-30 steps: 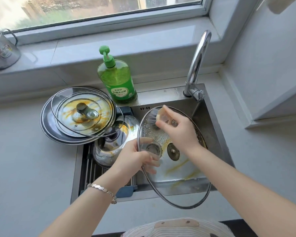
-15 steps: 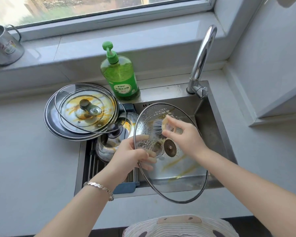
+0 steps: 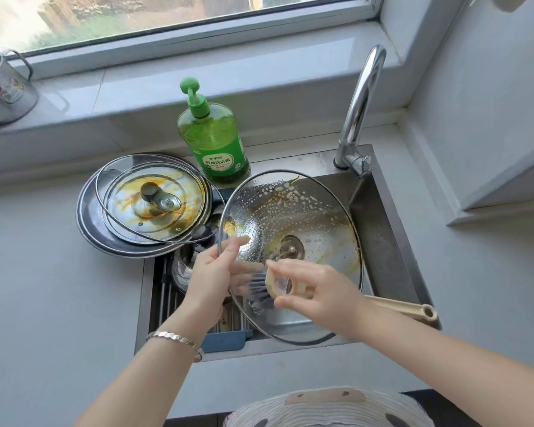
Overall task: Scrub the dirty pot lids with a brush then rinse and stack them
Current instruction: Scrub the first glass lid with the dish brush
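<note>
**Scrubbing the glass lid over the sink**

We hold the glass lid (image 3: 290, 211) tilted above the sink (image 3: 379, 241). The left hand (image 3: 211, 272) pinches its rim, and the right hand (image 3: 321, 297) is wrapped round the head of the brush (image 3: 259, 291). The bristles appear to meet the lower left glass, though blur hides the contact. We set the rim grip firm, scrub in overlapping circles toward the yellow streaks near the right edge, and cover the knob surround. Dirty lids (image 3: 154, 201) lie stacked on the counter (image 3: 43, 272).

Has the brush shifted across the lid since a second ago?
Yes. The brush, gripped by the right hand, has swept from the far side of the lid, near the faucet, toward the near edge of the sink.
</note>
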Demonstrator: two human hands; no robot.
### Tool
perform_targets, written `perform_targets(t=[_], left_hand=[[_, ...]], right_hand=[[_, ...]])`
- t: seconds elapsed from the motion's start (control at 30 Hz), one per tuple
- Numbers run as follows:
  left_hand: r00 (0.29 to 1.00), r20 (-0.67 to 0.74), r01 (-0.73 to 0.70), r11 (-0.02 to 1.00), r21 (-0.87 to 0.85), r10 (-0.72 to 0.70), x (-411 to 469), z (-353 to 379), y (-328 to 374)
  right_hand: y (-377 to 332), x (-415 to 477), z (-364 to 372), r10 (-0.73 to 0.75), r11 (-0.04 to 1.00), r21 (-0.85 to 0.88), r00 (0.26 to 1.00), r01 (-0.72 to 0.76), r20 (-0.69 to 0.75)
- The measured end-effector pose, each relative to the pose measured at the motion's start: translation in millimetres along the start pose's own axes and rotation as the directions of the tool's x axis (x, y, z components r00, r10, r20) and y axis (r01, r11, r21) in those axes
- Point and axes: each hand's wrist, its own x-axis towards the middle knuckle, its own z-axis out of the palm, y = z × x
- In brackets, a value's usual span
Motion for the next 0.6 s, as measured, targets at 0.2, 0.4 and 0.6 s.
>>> perform_targets(t=[0.2,0.4,0.6], left_hand=[[1.0,-0.014,-0.021,0.999,0.032,0.022,-3,3,1],[0.999,0.038,-0.011,1.0,-0.022,0.012,-9,10,7],[0.995,-0.103,-0.013,0.997,-0.076,0.005,3,-3,8]], right_hand=[[-5,19,-2,0.031,0.998,0.053,0.999,-0.029,-0.045],[-31,64,-27,0.114,0.986,0.148,0.96,-0.077,-0.256],[-28,14,-6,-0.048,0.984,0.171,0.999,0.046,0.009]])
